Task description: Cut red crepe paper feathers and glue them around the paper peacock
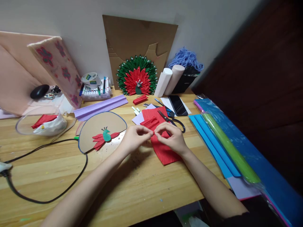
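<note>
The person's left hand (134, 136) and right hand (172, 138) meet fingertip to fingertip on a small red piece (153, 132) above a red crepe sheet (166, 155) on the wooden counter (146, 195). Open scissors (167, 119) lie just beyond the right hand. Left of the hands, a rounded cardboard piece (93, 127) bears a green bird shape (107, 136) with red petals (98, 144). Farther back, a green-and-red peacock (137, 79) stands before a cardboard panel (139, 36).

The single view comes from a camera on the person's head, facing forward and down across the wooden table (142, 195) to the wall (80, 19) behind it. It looks from above the forearms (99, 178), close enough that the left hand (135, 137) and right hand (172, 137) sit near mid-frame.
</note>
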### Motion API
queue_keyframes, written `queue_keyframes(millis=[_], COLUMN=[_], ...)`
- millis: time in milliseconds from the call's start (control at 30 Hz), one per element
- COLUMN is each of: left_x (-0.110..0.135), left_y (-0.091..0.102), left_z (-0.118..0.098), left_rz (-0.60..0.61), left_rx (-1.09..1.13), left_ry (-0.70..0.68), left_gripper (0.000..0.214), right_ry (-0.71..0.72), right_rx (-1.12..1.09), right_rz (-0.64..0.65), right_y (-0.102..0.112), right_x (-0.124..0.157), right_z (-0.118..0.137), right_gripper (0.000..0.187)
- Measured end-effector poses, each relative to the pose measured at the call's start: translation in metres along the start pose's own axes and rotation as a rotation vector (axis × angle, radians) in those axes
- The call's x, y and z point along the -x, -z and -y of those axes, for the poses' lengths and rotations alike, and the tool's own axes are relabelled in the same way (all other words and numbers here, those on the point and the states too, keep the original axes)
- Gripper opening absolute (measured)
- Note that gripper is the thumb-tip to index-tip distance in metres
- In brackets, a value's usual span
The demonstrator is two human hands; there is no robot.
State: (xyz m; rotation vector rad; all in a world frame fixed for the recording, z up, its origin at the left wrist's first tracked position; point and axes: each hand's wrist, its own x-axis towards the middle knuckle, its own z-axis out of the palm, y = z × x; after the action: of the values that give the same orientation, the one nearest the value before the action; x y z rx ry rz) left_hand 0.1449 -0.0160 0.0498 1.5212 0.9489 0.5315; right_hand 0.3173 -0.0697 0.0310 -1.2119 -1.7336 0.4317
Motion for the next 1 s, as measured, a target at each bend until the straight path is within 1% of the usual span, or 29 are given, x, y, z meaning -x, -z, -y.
queue_keyframes(millis=[133,233,333,433,500,600,667,733,800,833,933,1000], left_x=[0.003,0.006,0.008,0.009,0.009,0.01,0.01,0.01,0.01,0.01,0.01,0.01], left_y=[-0.002,-0.004,-0.007,-0.009,-0.01,-0.009,-0.007,-0.003,0.0,0.002,0.002,0.0], left_z=[-0.001,0.0,0.002,0.004,0.004,0.002,-0.001,-0.003,-0.005,-0.006,-0.006,-0.005], left_rz=[-0.042,-0.09,-0.164,-0.195,-0.203,-0.225,-0.251,-0.287,-0.307,-0.299,-0.219,-0.167], left_rx=[-0.129,-0.237,-0.349,-0.428,-0.443,-0.432,-0.419,-0.403,-0.386,-0.375,-0.356,-0.367], left_ry=[-0.087,-0.225,-0.372,-0.451,-0.461,-0.435,-0.414,-0.391,-0.371,-0.367,-0.391,-0.424], left_gripper=[0.016,0.011,0.007,0.005,0.005,0.005,0.006,0.006,0.005,0.004,0.007,0.009], right_ry=[-0.032,-0.051,-0.067,-0.076,-0.085,-0.109,-0.123,-0.141,-0.166,-0.172,-0.154,-0.136], right_rx=[-0.055,-0.087,-0.107,-0.118,-0.12,-0.115,-0.106,-0.112,-0.138,-0.157,-0.176,-0.142], right_rz=[0.002,0.0,-0.018,-0.047,-0.075,-0.128,-0.176,-0.257,-0.309,-0.289,-0.1,-0.021], right_y=[0.0,-0.003,-0.006,-0.011,-0.013,-0.012,-0.008,-0.002,0.003,0.004,0.002,-0.002], right_x=[0.001,0.002,0.004,0.005,0.007,0.007,0.005,0.003,0.0,0.0,0.0,0.002], right_z=[0.0,0.001,0.004,0.007,0.008,0.007,0.003,-0.002,-0.005,-0.005,0.0,0.005], right_gripper=[0.009,0.008,0.009,0.012,0.013,0.015,0.016,0.017,0.012,0.008,0.014,0.011])
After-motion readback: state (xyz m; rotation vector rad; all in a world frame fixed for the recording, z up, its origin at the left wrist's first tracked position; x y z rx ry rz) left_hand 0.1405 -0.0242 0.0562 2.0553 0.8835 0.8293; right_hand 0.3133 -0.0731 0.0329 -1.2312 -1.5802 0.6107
